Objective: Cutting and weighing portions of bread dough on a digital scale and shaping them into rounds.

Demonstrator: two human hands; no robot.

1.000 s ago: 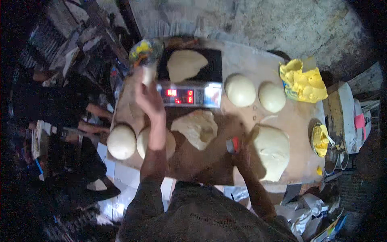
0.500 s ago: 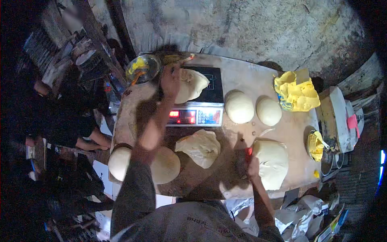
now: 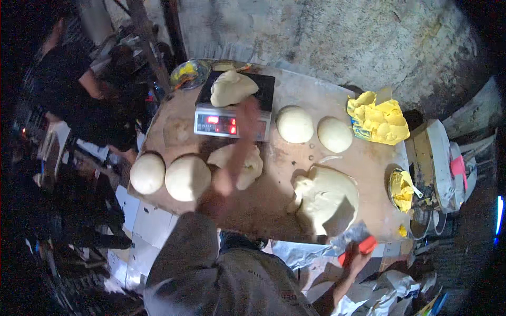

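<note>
My right hand (image 3: 358,260) is closed around the red handle of a dough scraper (image 3: 352,238), its flat blade tilted up at the table's front edge. Just beyond the blade lies a large, uneven slab of dough (image 3: 328,199), with a torn-looking flap on its left side. My left hand (image 3: 249,111), smeared by motion, reaches over the digital scale (image 3: 203,124). It is beside a folded piece of dough (image 3: 232,88) on the scale's black plate; its fingers are unclear. A flatter dough piece (image 3: 252,166) lies partly under my left forearm.
Round dough balls sit at left (image 3: 147,174), (image 3: 187,178) and right of the scale (image 3: 295,125), (image 3: 335,135). A yellow block of fat (image 3: 379,121), a small yellow-filled bowl (image 3: 401,190) and a glass bowl (image 3: 188,73) stand on the table. Another person (image 3: 68,79) is at the left.
My left hand has gone from the left side of the dough on the scale to its right. My right hand has drawn the scraper back toward me, and the slab's left side now has a flap.
</note>
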